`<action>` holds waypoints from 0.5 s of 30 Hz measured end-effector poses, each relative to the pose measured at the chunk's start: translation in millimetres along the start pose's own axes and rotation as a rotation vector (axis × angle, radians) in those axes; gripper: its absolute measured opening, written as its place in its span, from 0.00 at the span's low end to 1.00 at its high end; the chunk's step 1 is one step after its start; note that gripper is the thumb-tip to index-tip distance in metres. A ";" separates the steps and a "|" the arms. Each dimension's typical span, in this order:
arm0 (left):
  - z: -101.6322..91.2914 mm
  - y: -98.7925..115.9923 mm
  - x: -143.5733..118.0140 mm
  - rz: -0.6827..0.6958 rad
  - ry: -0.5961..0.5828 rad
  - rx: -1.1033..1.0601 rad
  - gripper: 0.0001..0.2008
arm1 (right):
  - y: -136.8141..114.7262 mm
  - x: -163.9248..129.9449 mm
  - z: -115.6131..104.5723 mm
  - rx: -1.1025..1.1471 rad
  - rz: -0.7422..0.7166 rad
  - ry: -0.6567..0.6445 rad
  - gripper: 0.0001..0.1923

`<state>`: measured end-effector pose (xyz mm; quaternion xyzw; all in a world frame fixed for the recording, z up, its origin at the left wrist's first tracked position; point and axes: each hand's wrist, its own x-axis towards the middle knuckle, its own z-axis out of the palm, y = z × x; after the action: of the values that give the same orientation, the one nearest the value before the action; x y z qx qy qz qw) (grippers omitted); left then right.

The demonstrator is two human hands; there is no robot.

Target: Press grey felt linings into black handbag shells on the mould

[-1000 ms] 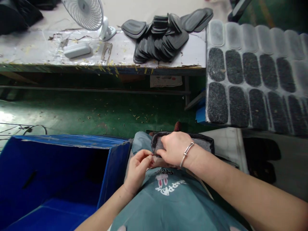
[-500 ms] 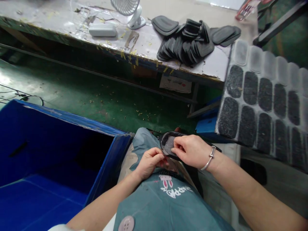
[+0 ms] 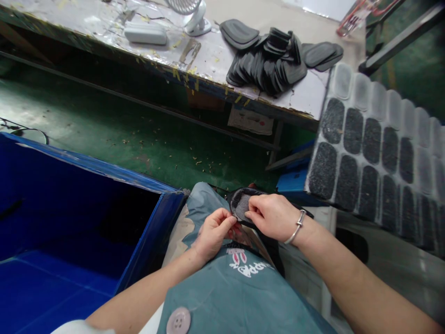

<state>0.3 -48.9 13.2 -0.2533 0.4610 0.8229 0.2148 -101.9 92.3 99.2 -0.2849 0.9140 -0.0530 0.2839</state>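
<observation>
Over my lap lies a black padded piece with a grey fabric-like inner face (image 3: 239,204); its exact kind is not clear. My right hand (image 3: 274,215), with a metal bracelet at the wrist, is closed with thumb and bent fingers pressed on the grey face. At the piece's near left edge my left hand (image 3: 216,231) pinches with thumb and forefinger; the bit between those fingertips is too small to make out. A green apron (image 3: 222,287) with a rabbit print lies beneath both hands.
Ahead stands a worktable (image 3: 212,60) bearing a pile of black pads (image 3: 260,69), a small white fan (image 3: 196,21) and a grey case (image 3: 146,34). To the left is a large blue bin (image 3: 69,269). Rows of dark oval pads (image 3: 347,176) on a sheet stand at right.
The view has shifted slightly, so the surroundings sit a little differently. Both hands keep their grip on the black piece, with little visible movement.
</observation>
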 end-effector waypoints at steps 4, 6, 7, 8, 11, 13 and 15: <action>6.5 -2.1 -1.8 0.029 0.030 0.006 0.14 | -0.5 -1.0 -0.1 -0.011 0.011 -0.013 0.08; 8.7 -2.2 -2.4 0.042 0.042 0.009 0.14 | -0.8 -1.4 0.0 -0.016 0.011 -0.011 0.08; 9.6 -2.0 -2.8 0.050 0.049 0.012 0.14 | -0.9 -1.5 0.2 -0.019 0.009 -0.008 0.08; 10.3 -1.8 -3.1 0.057 0.056 0.016 0.14 | -1.1 -1.6 0.4 -0.021 0.008 -0.005 0.08; 12.3 -0.8 -4.3 0.071 0.078 0.030 0.14 | -1.6 -2.0 1.1 -0.029 0.011 0.000 0.07; 14.1 -0.3 -4.9 0.074 0.090 0.040 0.14 | -2.1 -2.1 1.6 -0.029 0.011 0.001 0.07; 16.1 -0.2 -5.4 0.077 0.099 0.048 0.14 | -2.3 -1.7 1.9 -0.028 0.010 0.013 0.07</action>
<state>1.1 -35.5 23.7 -0.2706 0.5002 0.8056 0.1660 -98.6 91.4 99.0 -0.2839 0.9178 -0.0406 0.2745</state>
